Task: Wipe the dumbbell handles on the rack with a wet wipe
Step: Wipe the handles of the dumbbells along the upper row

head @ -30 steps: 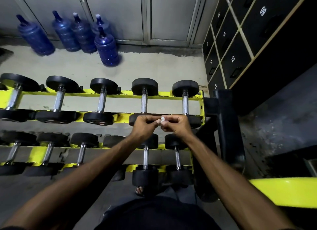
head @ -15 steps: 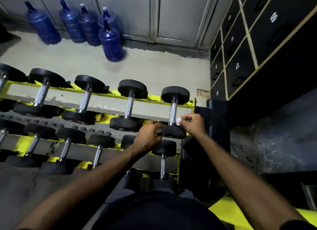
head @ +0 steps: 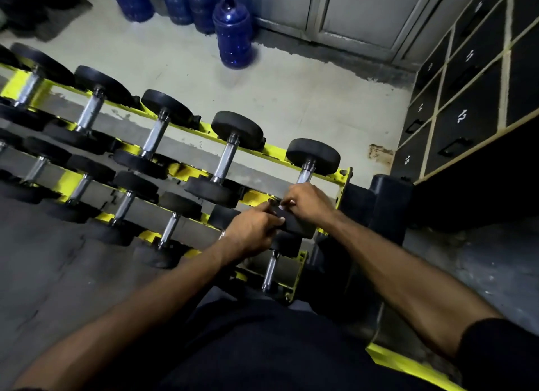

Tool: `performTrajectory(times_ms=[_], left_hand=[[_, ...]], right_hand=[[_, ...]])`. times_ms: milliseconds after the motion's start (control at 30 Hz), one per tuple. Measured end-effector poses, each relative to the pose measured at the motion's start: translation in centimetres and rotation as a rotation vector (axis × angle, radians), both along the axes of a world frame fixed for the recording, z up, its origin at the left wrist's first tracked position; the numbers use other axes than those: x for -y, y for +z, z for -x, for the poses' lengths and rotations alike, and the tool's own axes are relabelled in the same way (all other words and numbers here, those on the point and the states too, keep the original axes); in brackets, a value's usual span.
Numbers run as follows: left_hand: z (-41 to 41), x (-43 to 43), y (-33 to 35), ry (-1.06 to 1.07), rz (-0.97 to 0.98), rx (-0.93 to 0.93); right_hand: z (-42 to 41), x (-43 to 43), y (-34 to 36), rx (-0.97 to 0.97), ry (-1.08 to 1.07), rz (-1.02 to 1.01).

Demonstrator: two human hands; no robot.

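Closest in, on the lower tier, a small dumbbell (head: 270,269) is lying just under the wrists. Above it the left hand (head: 252,233) is curling its fingers over the near black head of the end dumbbell (head: 313,157), which is sitting at the right end of the upper tier of the yellow rack (head: 344,178). Just beside it, the right hand (head: 307,202) is closing round the near end of the chrome handle (head: 305,175). It is pinching a sliver of white that looks to be the wet wipe (head: 281,207); most of the wipe is hidden.

The wipe is probably limp and light, so it is best wrapped round the bar and held under the fingers. The dumbbell is likely heavy and rigid. Its bare metal may be getting slick once damp, so steadying the rubbery head is the safer hold, and it need not be lifted.

Farther along, the other dumbbells (head: 227,157) are resting in a row. Beyond them blue water bottles (head: 233,32) are standing on the floor (head: 291,99), with numbered lockers (head: 466,108) at the right.
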State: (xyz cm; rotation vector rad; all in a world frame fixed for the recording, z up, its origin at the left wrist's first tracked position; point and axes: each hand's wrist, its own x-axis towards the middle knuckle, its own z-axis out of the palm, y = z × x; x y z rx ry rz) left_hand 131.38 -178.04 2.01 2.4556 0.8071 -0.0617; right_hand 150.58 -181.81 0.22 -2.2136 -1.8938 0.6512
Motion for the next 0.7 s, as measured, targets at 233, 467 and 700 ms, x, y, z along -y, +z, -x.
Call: performTrajectory(times_ms=[233, 467, 700], left_hand=[[0.5, -1.2, -0.8, -0.194, -0.136, 0.060], [0.6, -1.7, -1.0, -0.221, -0.144, 0.113], [0.5, -2.2, -1.0, -0.246, -0.136, 0.161]], right_hand=[[2.0, -5.8, 2.3, 0.378, 0.298, 0.510], [0.2, -3.1, 1.2, 0.166, 0.135, 0.239], [-0.3, 3.4, -2.8, -0.221, -0.684, 0.053]])
